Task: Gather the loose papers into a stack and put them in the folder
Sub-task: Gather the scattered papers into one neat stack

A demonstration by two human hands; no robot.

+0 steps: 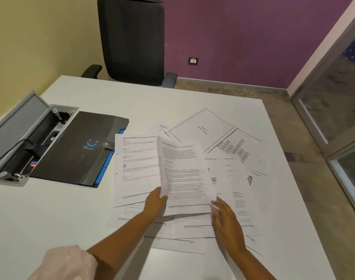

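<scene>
Several printed white papers lie scattered and overlapping across the middle and right of the white table. My left hand pinches the lower left corner of one text sheet and holds it lifted and tilted above the pile. My right hand hovers blurred at that sheet's lower right edge, fingers apart; I cannot tell whether it touches the paper. A dark grey folder with a blue smiley logo and a blue inner edge lies shut to the left of the papers.
An open grey cable box with a plugged-in black cable is set into the table at the far left, touching the folder. A black office chair stands behind the table. A glass partition is on the right.
</scene>
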